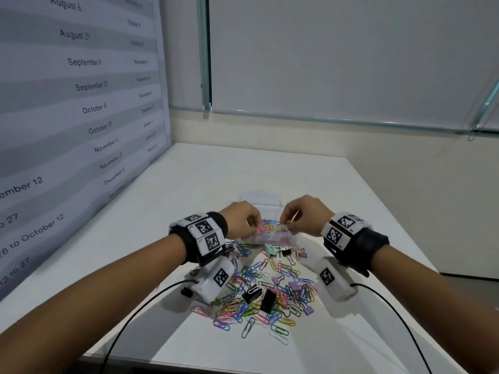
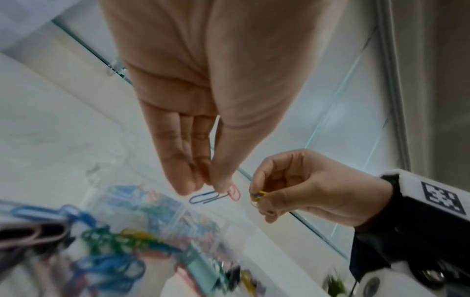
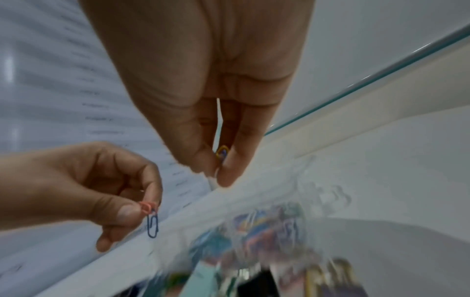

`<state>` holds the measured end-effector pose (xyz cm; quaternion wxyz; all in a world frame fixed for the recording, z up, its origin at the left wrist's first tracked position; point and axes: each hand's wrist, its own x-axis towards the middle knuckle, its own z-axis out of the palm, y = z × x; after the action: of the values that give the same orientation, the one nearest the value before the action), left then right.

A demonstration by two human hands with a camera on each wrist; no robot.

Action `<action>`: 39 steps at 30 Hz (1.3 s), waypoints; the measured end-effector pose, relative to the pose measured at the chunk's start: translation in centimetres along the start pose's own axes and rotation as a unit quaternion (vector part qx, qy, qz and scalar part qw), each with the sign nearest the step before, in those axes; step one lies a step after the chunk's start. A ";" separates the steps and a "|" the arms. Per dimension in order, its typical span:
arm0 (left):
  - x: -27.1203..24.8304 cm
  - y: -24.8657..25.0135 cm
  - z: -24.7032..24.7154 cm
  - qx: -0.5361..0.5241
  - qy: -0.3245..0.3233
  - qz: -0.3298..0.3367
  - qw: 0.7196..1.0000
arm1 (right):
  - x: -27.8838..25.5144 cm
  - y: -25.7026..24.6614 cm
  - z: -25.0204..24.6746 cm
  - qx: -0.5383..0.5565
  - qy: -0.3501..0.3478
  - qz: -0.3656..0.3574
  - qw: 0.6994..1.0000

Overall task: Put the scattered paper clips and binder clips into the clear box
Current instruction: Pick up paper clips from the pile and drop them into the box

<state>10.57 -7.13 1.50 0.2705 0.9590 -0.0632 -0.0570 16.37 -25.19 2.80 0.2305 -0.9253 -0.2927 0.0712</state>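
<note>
While both hands (image 1: pixel 270 218) pinch clips, clear box (image 1: pixel 272 236) sits below.

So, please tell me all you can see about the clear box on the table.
The clear box is a low, see-through container that looks like plastic, lying open on the white table just beyond the scattered pile. It already holds many coloured paper clips. What seems to be its lid lies open behind it. The left hand and right hand hover over it, each pinching clips; whether they touch it is unclear.
</note>
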 end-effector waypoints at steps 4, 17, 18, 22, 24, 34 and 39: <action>1.1 0.2 -0.9 0.004 0.061 -0.005 0.998 | 1.0 0.4 -0.4 0.003 0.044 0.009 0.999; -1.7 -0.6 0.1 0.111 -0.121 -0.011 0.986 | -3.5 1.8 2.9 -0.152 -0.198 0.009 0.968; -1.9 -0.5 0.2 0.149 -0.157 -0.018 0.976 | -3.4 1.7 3.0 -0.159 -0.196 -0.001 0.968; -1.8 -0.3 1.3 0.218 -0.169 -0.012 0.961 | -2.9 0.5 3.7 -0.162 -0.191 -0.047 0.967; -1.7 -0.1 1.8 0.225 -0.156 -0.004 0.962 | -2.7 -0.2 4.1 -0.168 -0.191 -0.065 0.965; -1.3 0.0 3.1 0.167 -0.122 0.017 0.978 | -3.0 -0.8 4.8 -0.099 -0.173 -0.066 0.978; -1.4 -0.4 2.6 0.149 -0.123 0.020 0.981 | -2.9 0.0 3.8 -0.081 -0.150 -0.049 0.984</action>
<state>8.84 -7.95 -0.80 0.1154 0.9729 -0.1225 -0.1589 12.99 -25.41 -0.56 0.1114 -0.9044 -0.3735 0.1735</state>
